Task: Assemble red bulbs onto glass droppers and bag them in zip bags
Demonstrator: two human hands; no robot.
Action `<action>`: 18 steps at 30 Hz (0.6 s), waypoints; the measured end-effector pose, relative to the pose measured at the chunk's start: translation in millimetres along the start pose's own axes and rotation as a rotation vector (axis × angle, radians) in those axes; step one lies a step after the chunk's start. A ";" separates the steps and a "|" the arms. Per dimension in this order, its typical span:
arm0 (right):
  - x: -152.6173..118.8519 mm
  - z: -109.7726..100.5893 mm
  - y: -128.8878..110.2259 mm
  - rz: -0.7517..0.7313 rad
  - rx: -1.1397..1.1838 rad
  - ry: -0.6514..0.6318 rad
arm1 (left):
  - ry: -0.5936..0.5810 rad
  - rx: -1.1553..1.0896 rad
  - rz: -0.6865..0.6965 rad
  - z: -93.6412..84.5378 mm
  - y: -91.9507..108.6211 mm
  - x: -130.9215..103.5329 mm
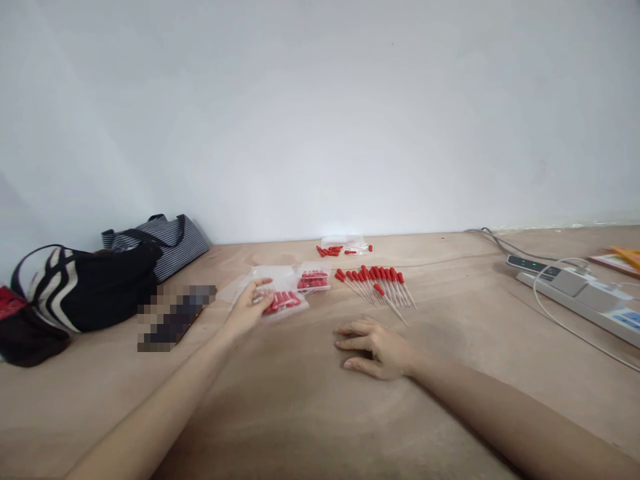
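My left hand [249,304] is at a clear plastic bag of red rubber bulbs [284,300], its fingers over the bag's left side; whether they grip it is unclear. Just behind lies a second bag of red bulbs [314,279]. My right hand [373,348] rests on the wooden table with fingers spread and nothing in them. Beyond it lies a fanned row of clear droppers with red bulbs [380,275], and one dropper [393,305] lies apart, nearer to me.
Loose red bulbs [329,251] lie beside a clear bag [350,244] near the wall. On the left are a dark, pixelated object [177,319], a black bag [110,287] and a striped bag [183,247]. A power strip [590,303] with cables sits at right.
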State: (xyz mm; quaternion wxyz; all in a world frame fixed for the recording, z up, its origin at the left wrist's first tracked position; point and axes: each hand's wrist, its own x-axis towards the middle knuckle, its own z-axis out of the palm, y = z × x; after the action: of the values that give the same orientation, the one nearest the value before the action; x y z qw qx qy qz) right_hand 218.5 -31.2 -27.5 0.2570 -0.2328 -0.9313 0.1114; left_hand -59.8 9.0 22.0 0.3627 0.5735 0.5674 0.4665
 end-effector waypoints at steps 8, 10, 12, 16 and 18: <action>-0.3 0.4 -0.2 0.022 -0.018 0.001 | 0.042 0.186 -0.026 28.7 -10.3 110.1; -0.3 0.4 -0.1 0.022 -0.009 0.001 | 0.037 0.276 -0.012 39.1 -17.9 122.3; -0.2 0.3 0.1 0.022 0.001 0.004 | 0.043 0.378 0.007 43.0 -23.5 128.9; -0.1 0.2 -0.2 0.029 0.009 0.000 | 0.074 0.593 0.083 23.8 -28.8 122.0; -0.1 0.3 -0.3 0.033 0.007 0.000 | 0.064 0.695 0.138 3.0 -32.1 108.2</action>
State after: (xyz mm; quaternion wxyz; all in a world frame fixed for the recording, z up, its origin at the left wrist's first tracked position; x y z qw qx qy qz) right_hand 218.3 -31.5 -27.8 0.2558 -0.2473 -0.9270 0.1187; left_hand -75.7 119.4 4.1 0.0957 0.6845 0.6633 0.2869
